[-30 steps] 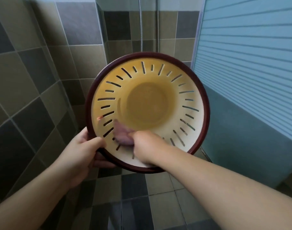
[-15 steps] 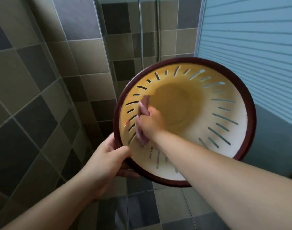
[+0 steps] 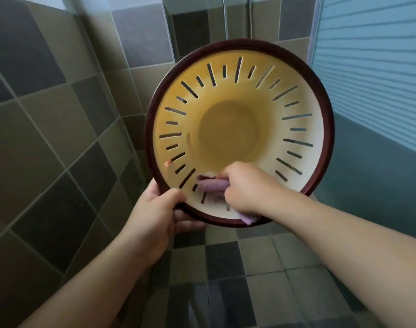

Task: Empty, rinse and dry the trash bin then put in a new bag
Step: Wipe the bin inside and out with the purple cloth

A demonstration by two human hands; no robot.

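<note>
I hold a round trash bin [image 3: 240, 95] tipped with its mouth toward me; it has a dark red rim, a cream-yellow inside and several slots in its wall. My left hand [image 3: 155, 211] grips the rim at the lower left, thumb inside. My right hand [image 3: 243, 188] reaches into the bin and grips a purple cloth [image 3: 211, 184], pressed against the lower inner wall. A corner of the cloth pokes out under my wrist by the rim.
Tiled walls in grey and olive squares [image 3: 48, 138] stand to the left and behind. A blue ribbed panel [image 3: 372, 67] fills the right side. The floor [image 3: 237, 268] below is tiled too. Thin metal pipes [image 3: 225, 17] run up the back corner.
My right hand with the cloth has slid from the bin's left inner wall down to its lower wall. The bin has turned to face me more squarely.
</note>
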